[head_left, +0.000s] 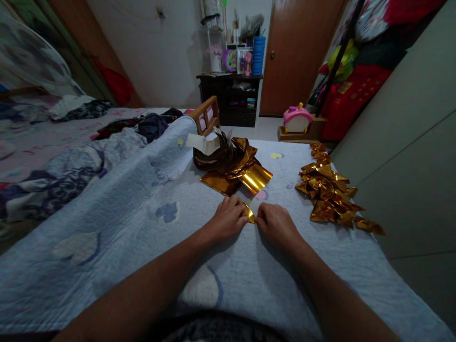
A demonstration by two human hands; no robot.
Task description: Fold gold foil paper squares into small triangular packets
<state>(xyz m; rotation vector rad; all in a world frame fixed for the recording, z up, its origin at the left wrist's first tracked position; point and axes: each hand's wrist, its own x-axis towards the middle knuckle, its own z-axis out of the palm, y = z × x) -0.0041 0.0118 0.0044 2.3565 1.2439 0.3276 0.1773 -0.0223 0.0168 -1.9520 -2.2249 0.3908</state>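
Note:
A small piece of gold foil paper (251,215) lies on the light blue quilt between my two hands. My left hand (230,216) has its fingers curled closed on the left part of the foil. At the foil's right end, my right hand (277,223) is closed, thumb and fingers pressed together. Just beyond my hands sits a fanned stack of gold foil sheets (228,156), with a bright loose sheet (256,176) at its front right. To the right is a pile of folded gold foil pieces (326,190).
The quilt (221,285) covers the surface under my arms. Crumpled clothes and bedding (89,166) lie at left, near a fan (32,52). Beyond stand a dark cabinet (230,102) and a pink toy (297,118). A pale panel (409,156) borders the right edge.

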